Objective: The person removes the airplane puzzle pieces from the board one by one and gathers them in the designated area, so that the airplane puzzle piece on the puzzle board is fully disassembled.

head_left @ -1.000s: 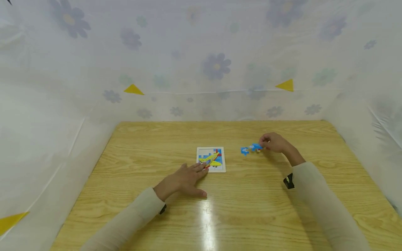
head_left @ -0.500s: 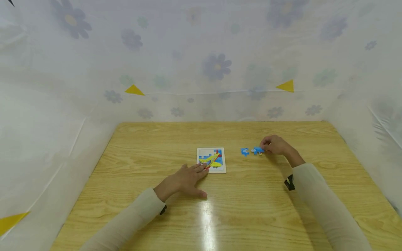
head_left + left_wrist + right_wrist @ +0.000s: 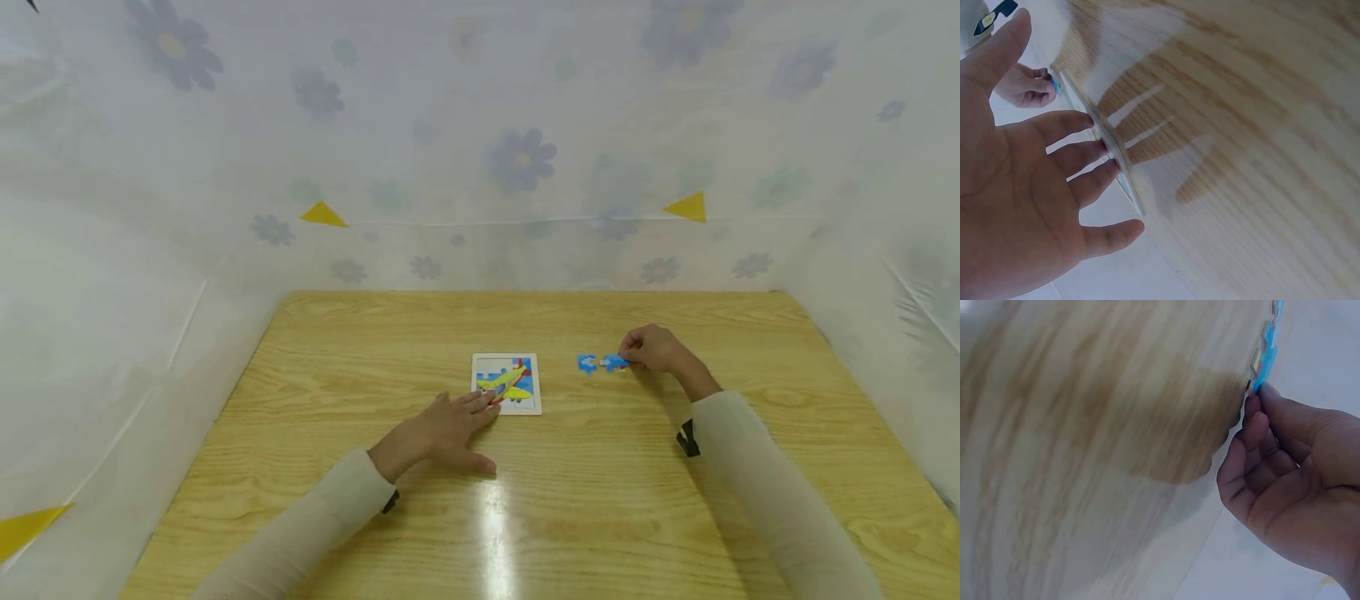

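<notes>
A white-framed jigsaw puzzle (image 3: 508,383) with a yellow and red airplane lies mid-table. The fingertips of my left hand (image 3: 450,429) rest on its near left corner; the fingers are straight and spread, and the left wrist view shows them against the frame's edge (image 3: 1107,137). To the right of the frame, my right hand (image 3: 654,348) pinches a blue puzzle piece (image 3: 615,362) between thumb and index finger. This piece (image 3: 1265,362) is close over the table in the right wrist view. Just left of it lies another blue piece (image 3: 587,363).
The wooden table (image 3: 420,325) is enclosed by a white flowered curtain (image 3: 450,150) at the back and sides. Yellow triangles (image 3: 324,215) mark the curtain. A bright reflection shows on the tabletop in front of the left hand.
My right hand has come slightly nearer with the pinched piece, which tilted at first and now lies flatter beside the other piece. The left hand has stayed on the frame.
</notes>
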Motion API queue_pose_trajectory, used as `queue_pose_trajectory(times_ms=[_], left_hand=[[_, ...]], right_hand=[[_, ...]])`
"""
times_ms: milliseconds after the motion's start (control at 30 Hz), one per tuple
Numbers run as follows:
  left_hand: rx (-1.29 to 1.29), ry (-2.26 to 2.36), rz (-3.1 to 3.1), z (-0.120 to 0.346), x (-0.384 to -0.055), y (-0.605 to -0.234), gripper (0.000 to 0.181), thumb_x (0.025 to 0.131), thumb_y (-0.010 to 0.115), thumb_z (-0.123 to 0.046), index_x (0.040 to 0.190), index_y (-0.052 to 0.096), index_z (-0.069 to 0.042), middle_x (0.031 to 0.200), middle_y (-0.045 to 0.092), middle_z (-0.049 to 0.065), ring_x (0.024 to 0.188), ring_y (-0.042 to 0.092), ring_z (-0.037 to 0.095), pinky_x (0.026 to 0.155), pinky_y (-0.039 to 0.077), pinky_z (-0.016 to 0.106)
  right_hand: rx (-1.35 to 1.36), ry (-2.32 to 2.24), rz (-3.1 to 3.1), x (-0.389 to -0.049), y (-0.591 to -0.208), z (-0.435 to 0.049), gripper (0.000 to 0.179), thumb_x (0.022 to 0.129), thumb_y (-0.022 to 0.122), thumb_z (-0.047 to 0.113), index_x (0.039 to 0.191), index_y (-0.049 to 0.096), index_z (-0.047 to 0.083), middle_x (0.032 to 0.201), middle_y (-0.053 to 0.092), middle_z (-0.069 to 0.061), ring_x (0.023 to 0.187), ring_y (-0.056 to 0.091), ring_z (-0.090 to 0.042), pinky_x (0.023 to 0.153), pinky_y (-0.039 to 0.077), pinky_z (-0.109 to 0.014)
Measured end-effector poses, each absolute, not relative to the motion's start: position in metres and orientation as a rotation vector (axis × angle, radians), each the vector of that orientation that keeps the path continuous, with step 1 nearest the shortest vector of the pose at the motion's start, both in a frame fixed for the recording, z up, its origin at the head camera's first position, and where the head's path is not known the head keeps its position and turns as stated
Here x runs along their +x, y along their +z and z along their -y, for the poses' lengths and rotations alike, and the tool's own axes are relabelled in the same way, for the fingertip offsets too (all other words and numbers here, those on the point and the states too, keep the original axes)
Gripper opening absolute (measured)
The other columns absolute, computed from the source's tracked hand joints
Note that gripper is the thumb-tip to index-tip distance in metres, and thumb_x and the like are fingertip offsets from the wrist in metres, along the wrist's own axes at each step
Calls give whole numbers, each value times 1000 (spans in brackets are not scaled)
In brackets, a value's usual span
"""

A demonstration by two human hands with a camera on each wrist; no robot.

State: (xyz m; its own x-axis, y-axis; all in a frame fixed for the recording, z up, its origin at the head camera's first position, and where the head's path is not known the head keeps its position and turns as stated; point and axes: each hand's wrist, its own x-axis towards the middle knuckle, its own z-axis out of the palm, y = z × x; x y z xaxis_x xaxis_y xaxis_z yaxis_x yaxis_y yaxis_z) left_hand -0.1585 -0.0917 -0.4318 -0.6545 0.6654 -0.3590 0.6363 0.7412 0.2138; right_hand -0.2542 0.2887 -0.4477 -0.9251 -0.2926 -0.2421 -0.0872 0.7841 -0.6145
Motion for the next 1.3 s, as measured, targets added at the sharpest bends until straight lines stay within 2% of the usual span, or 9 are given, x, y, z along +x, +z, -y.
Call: queue_pose_trajectory(times_ms=[167, 400, 667, 1000, 1300], left_hand=[[1000, 87, -2527, 90, -158, -430, 89, 83, 57, -64, 151, 27, -16, 160, 17, 2, 147, 20, 24, 111, 21, 61], [1003, 68, -2524, 89, -159, -431, 88, 83, 57, -64, 151, 27, -17, 160, 17, 2, 147, 20, 24, 111, 22, 61], [990, 73, -2527, 89, -160, -431, 88, 83, 56, -65, 150, 28, -17, 160, 18, 3, 147, 19, 24, 111, 21, 61], [952, 120, -2540, 87, -161, -429, 85, 82, 58, -65, 148, 34, -17, 158, 23, 4, 146, 21, 23, 113, 20, 60], [946, 137, -2549, 87, -162, -432, 85, 81, 57, -66, 147, 36, -17, 158, 24, 5, 146, 22, 23, 113, 21, 58]], right_hand=[[-239, -828, -2689, -252, -448, -287, 17, 95, 52, 7, 95, 66, -2, 84, 66, -13, 68, 59, -17, 60, 49, -29], [-225, -805, -2736, -250, -447, -289, 17, 95, 54, 13, 95, 67, 1, 85, 67, -11, 69, 57, -18, 60, 46, -29], [-283, -798, -2841, -253, -449, -281, 18, 96, 56, 18, 98, 67, 4, 97, 67, -15, 87, 61, -28, 73, 48, -41], [-337, -939, -2795, -251, -449, -257, 18, 95, 58, 17, 100, 67, 2, 95, 67, -15, 77, 60, -23, 61, 46, -31], [-374, -991, -2766, -253, -448, -228, 17, 95, 58, 18, 98, 67, 4, 95, 67, -14, 81, 62, -24, 67, 49, -34]])
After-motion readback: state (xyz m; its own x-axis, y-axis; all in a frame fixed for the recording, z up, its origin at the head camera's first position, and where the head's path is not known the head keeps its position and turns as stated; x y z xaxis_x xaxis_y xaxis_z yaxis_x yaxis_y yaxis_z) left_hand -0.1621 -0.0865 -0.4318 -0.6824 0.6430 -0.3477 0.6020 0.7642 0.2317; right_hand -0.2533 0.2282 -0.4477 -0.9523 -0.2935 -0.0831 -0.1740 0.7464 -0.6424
